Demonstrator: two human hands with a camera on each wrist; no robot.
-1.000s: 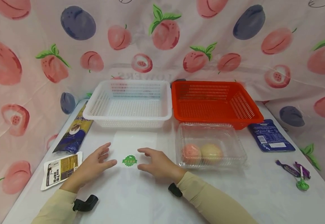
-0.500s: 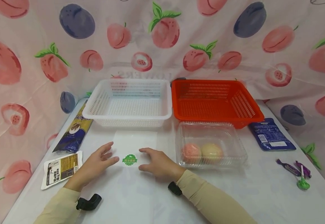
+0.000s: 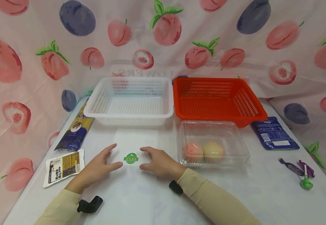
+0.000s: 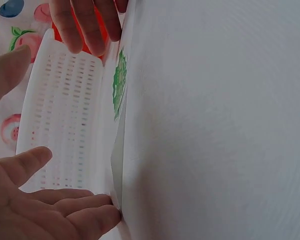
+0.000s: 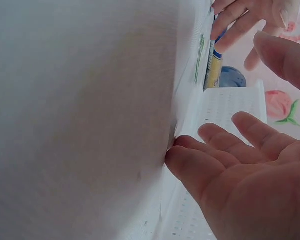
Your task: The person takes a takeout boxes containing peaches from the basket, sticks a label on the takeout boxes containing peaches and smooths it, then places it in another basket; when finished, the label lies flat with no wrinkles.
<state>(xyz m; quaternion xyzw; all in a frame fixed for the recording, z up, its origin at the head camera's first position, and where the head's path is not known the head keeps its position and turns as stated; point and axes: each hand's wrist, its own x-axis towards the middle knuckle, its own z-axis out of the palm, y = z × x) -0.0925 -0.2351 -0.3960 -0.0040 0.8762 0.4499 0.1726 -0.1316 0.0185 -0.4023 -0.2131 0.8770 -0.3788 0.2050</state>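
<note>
A flat white sheet [image 3: 136, 137] with a green scalloped logo [image 3: 130, 158] lies on the table between the two hands. My left hand [image 3: 98, 168] is at its left side, thumb and fingers spread apart with nothing between them. On the other side my right hand [image 3: 161, 164] faces it, fingers loosely bent and holding nothing. In the left wrist view, the left hand's little-finger side [image 4: 95, 217] is right at the sheet's slightly raised edge [image 4: 118, 170]. The right wrist view has the right hand [image 5: 240, 175] with its lower fingers against the white surface.
Behind stand a white basket [image 3: 129, 115] and a red basket [image 3: 219, 117]. Right of the right hand is a clear plastic box [image 3: 230, 140] holding two round items. Packets [image 3: 74, 128] [image 3: 64, 167] lie left; a blue packet [image 3: 275, 134], purple-wrapped candies [image 3: 290, 166] and a green lollipop [image 3: 306, 183] lie right.
My left hand has shifted slightly right, closer to the green logo. The right hand has stayed nearly in place. The head view has tilted a little downward.
</note>
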